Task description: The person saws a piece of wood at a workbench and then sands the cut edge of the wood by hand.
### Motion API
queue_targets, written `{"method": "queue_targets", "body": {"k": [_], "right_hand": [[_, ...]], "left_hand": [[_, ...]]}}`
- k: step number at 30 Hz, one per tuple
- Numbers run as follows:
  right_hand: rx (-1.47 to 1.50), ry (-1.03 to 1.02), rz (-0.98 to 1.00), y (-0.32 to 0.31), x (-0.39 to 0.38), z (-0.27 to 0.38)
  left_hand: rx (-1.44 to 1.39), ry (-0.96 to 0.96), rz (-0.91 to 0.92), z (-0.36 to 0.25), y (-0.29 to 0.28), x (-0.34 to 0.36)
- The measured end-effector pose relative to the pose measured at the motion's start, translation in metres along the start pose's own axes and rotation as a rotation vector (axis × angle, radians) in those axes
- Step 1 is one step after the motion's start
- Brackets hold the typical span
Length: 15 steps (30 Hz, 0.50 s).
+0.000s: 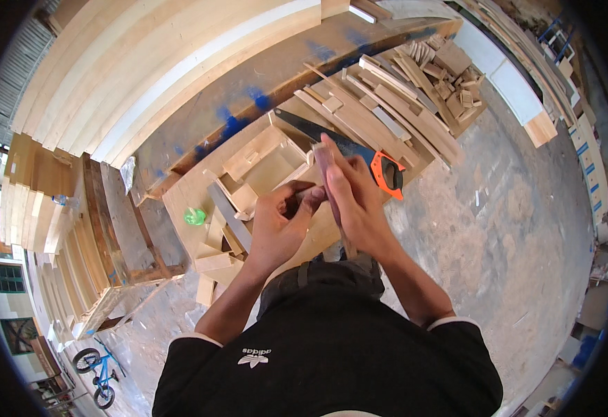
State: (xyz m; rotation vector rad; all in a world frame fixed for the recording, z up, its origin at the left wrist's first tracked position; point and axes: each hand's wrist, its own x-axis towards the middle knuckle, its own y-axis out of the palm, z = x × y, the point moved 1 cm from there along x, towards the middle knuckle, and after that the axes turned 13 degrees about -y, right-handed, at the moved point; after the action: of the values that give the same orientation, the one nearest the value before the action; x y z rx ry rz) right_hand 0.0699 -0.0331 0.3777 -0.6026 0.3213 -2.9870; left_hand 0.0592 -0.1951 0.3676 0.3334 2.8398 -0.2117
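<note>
My right hand [356, 198] is closed around a narrow, flat, brownish-purple strip [326, 167] with a pale end, held up in front of me. My left hand [282, 219] is beside it, thumb and fingers pinched together near the strip's edge; what lies between them is hidden. Beneath both hands is a light wooden board [311, 244] serving as a work surface. On it, just beyond my left hand, an open shallow wooden box [280, 161] lies with small pieces inside. A handsaw [389, 175] with an orange handle lies past my right hand, its dark blade pointing away to the left.
Cut boards and offcuts [387, 104] are piled at the far right of the work surface. Beside the box sit a green see-through object [194, 216] and wood scraps [214, 258]. Long stacked planks [172, 62] fill the far left. A blue bicycle [100, 372] rests on the floor.
</note>
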Motion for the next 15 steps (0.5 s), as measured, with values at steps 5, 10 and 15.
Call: {"method": "queue_targets", "body": {"k": [5, 10, 15], "right_hand": [[-0.022, -0.08, -0.073, 0.018, -0.014, -0.01], [-0.039, -0.057, -0.103, 0.021, -0.013, -0.014], [0.005, -0.006, -0.126, 0.019, 0.001, -0.027]], "left_hand": [[-0.107, 0.057, 0.025, -0.006, -0.005, 0.007], [-0.107, 0.061, 0.04, 0.003, 0.0, 0.009], [-0.137, 0.024, 0.044, 0.007, 0.006, 0.026]]}}
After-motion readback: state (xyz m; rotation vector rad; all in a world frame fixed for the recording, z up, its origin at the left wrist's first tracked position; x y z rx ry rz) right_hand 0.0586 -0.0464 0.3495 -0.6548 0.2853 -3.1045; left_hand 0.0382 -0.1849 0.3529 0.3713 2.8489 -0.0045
